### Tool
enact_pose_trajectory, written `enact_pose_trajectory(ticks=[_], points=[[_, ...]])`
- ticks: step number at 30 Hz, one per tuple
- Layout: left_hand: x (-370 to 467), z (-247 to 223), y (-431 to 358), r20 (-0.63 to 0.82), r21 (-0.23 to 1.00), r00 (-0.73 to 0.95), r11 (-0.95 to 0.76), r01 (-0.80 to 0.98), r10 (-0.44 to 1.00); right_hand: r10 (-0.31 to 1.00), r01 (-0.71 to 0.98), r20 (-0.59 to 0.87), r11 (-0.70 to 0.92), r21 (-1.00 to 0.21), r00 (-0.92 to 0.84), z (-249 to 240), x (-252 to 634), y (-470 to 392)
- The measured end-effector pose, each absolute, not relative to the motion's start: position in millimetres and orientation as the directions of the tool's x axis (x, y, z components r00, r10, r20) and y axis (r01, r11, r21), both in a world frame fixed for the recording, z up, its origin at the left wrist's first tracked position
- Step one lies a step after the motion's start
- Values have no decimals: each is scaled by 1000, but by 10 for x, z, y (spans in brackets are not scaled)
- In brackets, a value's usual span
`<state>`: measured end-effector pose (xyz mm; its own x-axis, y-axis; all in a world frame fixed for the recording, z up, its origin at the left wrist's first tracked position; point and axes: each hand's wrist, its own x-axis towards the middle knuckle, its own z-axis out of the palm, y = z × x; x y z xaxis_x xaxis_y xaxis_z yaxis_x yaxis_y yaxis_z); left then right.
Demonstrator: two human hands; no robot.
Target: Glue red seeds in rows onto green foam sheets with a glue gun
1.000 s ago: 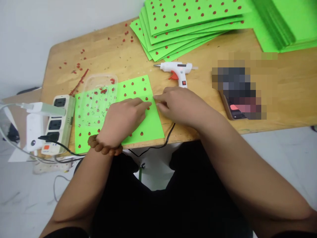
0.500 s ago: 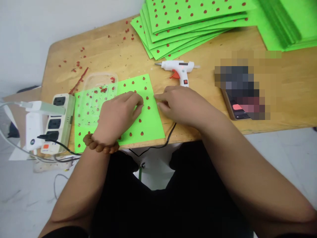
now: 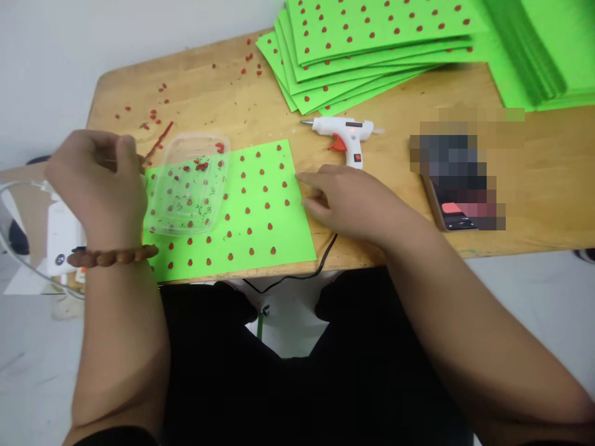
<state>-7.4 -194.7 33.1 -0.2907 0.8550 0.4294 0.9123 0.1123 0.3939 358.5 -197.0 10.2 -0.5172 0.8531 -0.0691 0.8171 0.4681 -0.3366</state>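
Note:
My left hand, with a brown beaded bracelet at its wrist, hovers left of the green sheet. Its fingers are curled in by the thumb; whatever they hold, if anything, is hidden. Rows of small red dots, each with a dark tip, cover the sheet. A clear plastic tray with red pieces and dark crumbs rests over the sheet's left part. At the sheet's right edge lies my right hand, index finger stretched out and thumb apart from it, with nothing visible between them.
A white glue gun with a red trigger lies beyond my right hand, its black cord running off the front edge. Dotted green sheets are stacked behind. Also around are a phone, a thin red stick and loose red pieces.
My left hand has left the middle of the green sheet and moved left, over the power strip, uncovering the dots and tray. My right hand stays at the sheet's edge.

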Motion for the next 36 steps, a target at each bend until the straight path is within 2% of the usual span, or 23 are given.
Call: enact_pose_trajectory(ticks=[3, 7, 10, 12, 16, 20, 27, 31, 36], points=[[-90, 324, -2022, 504, 373, -294, 103, 922, 812, 878, 818, -16, 438, -372, -478, 90, 3586, -2003], [-18, 381, -2084, 211, 311, -157, 86, 947, 965, 945, 863, 43, 315, -396, -325, 106, 3636, -1971], [-35, 409, -2089, 73, 256, -27, 7, 967, 997, 988, 904, 134, 124, -410, -74, 90, 3730, -1873], [-72, 399, -2098, -3, 261, 78, -75, 963, 997, 990, 917, 136, 29, -398, 27, 58, 3794, -1802], [-117, 349, -2153, -150, 300, 250, -196, 933, 957, 998, 931, 50, -13, -365, 34, -29, 3881, -1708], [-83, 312, -2222, -198, 284, 289, -228, 931, 936, 997, 919, 22, -57, -390, 71, -125, 3949, -1639], [-75, 226, -2188, -207, 237, 215, -164, 958, 954, 973, 908, 216, 16, -419, 83, -307, 4029, -1484], [-113, 207, -2130, -190, 237, 194, -147, 960, 962, 942, 912, 331, 89, -401, 53, -180, 3894, -1597], [-91, 214, -2071, -50, 171, 101, -91, 981, 994, 945, 851, 279, 284, -442, -171, 54, 3610, -1951]])
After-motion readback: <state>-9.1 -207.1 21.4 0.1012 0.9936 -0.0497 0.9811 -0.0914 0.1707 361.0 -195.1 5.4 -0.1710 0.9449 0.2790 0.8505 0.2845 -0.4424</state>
